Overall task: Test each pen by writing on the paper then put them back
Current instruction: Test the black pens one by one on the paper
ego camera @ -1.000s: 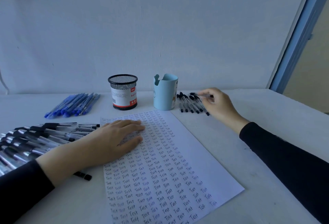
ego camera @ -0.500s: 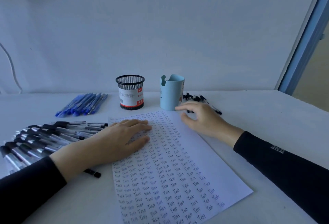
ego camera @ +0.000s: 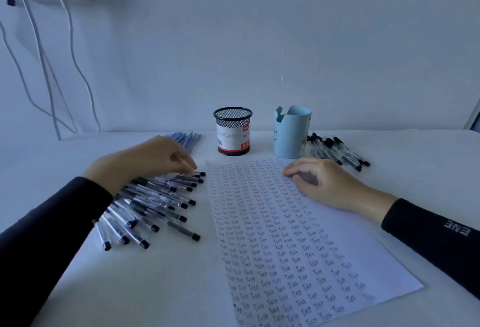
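Note:
A white sheet of paper (ego camera: 283,246) covered with rows of the handwritten word "Test" lies in front of me. Left of it is a fanned pile of black pens (ego camera: 155,204) with caps on. My left hand (ego camera: 145,160) reaches over that pile, and its fingertips pinch the cap end of the farthest black pen (ego camera: 198,173). On the paper's upper right part rests my right hand (ego camera: 322,183), fingers loosely curled and holding nothing. A second group of black pens (ego camera: 337,151) lies at the far right.
A black mesh pen holder (ego camera: 233,131) and a light blue cup (ego camera: 292,133) stand behind the paper. Blue pens (ego camera: 188,138) lie behind my left hand. White cables (ego camera: 70,66) hang down the wall at the left. The table is white.
My left hand left the paper and went over to the black pen pile. My right hand came back from the far right pens and settled on the paper. The view turned left.

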### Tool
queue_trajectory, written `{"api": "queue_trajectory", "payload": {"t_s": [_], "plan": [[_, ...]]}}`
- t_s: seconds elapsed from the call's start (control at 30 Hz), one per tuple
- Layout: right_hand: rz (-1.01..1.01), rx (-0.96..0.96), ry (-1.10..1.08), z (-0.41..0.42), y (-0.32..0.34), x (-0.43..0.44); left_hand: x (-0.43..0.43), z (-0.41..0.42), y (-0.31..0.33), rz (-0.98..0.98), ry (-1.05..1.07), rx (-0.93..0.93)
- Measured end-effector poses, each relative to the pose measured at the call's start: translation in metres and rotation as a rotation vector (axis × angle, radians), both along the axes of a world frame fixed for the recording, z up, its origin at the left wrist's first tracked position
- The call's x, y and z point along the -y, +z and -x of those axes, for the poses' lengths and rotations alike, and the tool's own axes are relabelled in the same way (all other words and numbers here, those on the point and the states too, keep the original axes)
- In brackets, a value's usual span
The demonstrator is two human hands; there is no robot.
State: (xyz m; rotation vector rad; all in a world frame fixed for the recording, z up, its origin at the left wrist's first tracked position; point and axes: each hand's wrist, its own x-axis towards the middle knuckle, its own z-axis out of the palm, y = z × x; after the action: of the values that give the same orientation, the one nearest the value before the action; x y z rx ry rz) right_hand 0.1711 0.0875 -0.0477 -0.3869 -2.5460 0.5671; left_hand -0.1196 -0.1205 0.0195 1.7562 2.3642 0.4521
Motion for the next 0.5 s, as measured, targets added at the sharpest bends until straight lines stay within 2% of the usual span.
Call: {"api": "queue_trajectory", "payload": {"t_s": [0.5], "plan": [[0.018, 0.022, 0.012, -0.001, 0.002, 0.002, -0.007, 0.013, -0.015, -0.074, 0.008, -0.102]]}}
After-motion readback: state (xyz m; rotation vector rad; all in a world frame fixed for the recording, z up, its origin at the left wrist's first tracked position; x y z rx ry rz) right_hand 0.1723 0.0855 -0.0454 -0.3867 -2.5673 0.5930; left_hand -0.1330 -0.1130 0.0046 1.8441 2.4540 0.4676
